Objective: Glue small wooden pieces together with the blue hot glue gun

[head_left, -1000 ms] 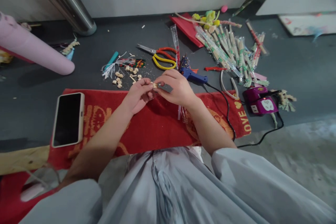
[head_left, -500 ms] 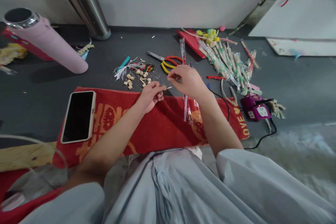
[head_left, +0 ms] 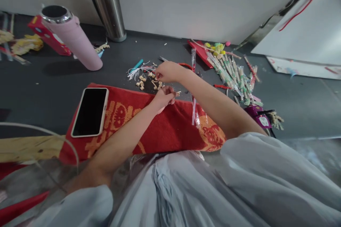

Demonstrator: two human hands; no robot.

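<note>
My left hand (head_left: 163,98) rests on the far edge of the red towel (head_left: 160,131), fingers pinched shut on a small pale wooden piece (head_left: 178,93) whose tip pokes out to the right; I hold it low against the cloth, probably so it stays steady and within easy reach of the loose bits. My right hand (head_left: 166,71) is stretched across and past it to the scatter of little wooden pieces (head_left: 149,81) on the dark bench (head_left: 48,88), fingertips curled down together at the heap's far edge; whether they have closed on a piece or only touch the pile I cannot tell. The pieces lie just beyond the towel, between it and a bundle of white threads (head_left: 134,72) beside a teal stick (head_left: 137,65). My right forearm lies across the scissors, so only a bit of their red handle (head_left: 186,65) shows, and it also crosses a clear plastic sleeve (head_left: 193,88) that runs from the bench onto the towel. A phone (head_left: 90,111) lies face up on the towel's left end, well clear of both hands. A pink flask (head_left: 73,39) lies tilted at the back left near a steel post (head_left: 106,5), and a heap of wrapped sticks (head_left: 234,74) sits off to the right with a purple device (head_left: 259,117) near it
</note>
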